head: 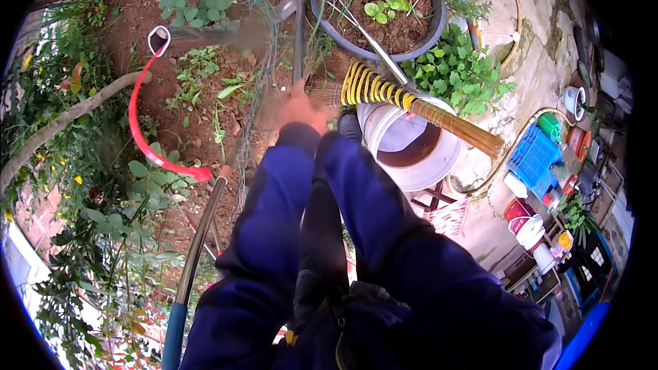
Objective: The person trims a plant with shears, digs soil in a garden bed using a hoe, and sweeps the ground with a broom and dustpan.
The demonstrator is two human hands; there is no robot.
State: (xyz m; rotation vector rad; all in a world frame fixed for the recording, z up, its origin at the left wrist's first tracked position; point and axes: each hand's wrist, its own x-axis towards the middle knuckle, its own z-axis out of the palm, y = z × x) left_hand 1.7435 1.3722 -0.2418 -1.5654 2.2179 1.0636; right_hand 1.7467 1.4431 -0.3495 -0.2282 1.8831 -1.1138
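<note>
In dark blue sleeves, my left hand (294, 112) and my right hand (322, 114) are close together at the upper middle, blurred and partly overlapping. Both close around the near end of a grey metal pole (299, 43), which points away from me beside the potted bed. A blurred metallic shape lies near its far end; its form cannot be told. Left of the pole are wire netting (266, 69) and reddish soil (154, 87) with small green plants. A broom (380, 87) bound in yellow and black lies just right of my hands.
A white bucket (450, 156) with brown contents stands at my right, below a large round planter (437, 25). On the left are a red curved strip (134, 118), a branch (77, 103) and a metal tube with blue grip (176, 329). A blue plastic basket (534, 159) stands farther right.
</note>
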